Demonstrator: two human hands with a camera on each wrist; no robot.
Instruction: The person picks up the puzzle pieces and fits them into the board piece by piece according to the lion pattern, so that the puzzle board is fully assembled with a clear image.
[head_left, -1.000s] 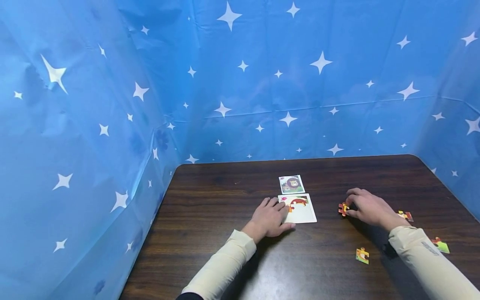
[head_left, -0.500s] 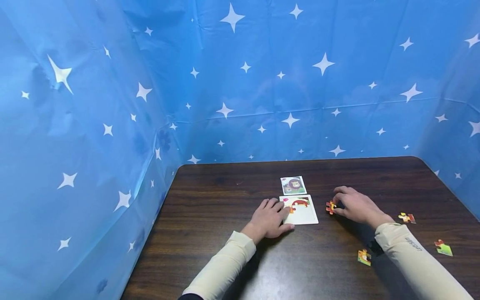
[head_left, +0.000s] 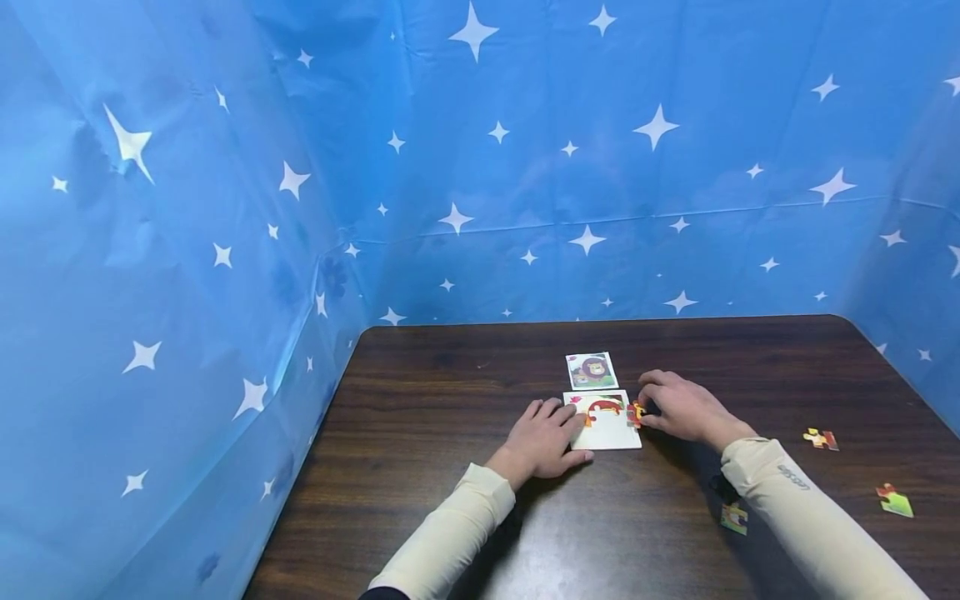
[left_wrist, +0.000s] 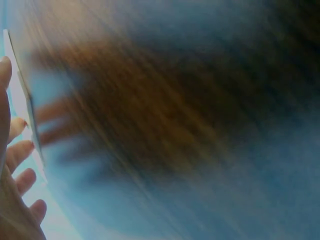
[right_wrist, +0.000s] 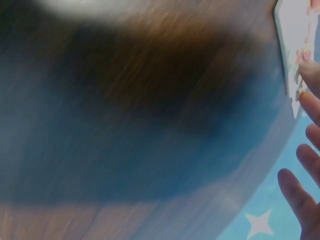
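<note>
A white puzzle board [head_left: 609, 435] lies on the table, with a few pieces of a picture along its top and left part. My left hand [head_left: 538, 442] lies flat with straight fingers, its fingertips on the board's left side. In the left wrist view the fingers [left_wrist: 20, 152] touch the board's edge. Between thumb and fingertips my right hand [head_left: 684, 407] pinches a red and yellow jigsaw piece [head_left: 635, 414] at the board's right edge. The right wrist view shows the thumb and index finger at the board [right_wrist: 295, 40], the other fingers spread apart.
Behind the board lies a small lion picture card [head_left: 591, 371]. Loose jigsaw pieces lie to the right: a red and yellow one [head_left: 821, 439], a green and red one [head_left: 896, 501], and one [head_left: 734, 518] beside the right sleeve. Starry blue cloth [head_left: 480, 167] surrounds the dark wooden table [head_left: 435, 400].
My right hand has carried the pinched jigsaw piece leftward across the table to the board's right edge. My left hand has stayed on the board's left side.
</note>
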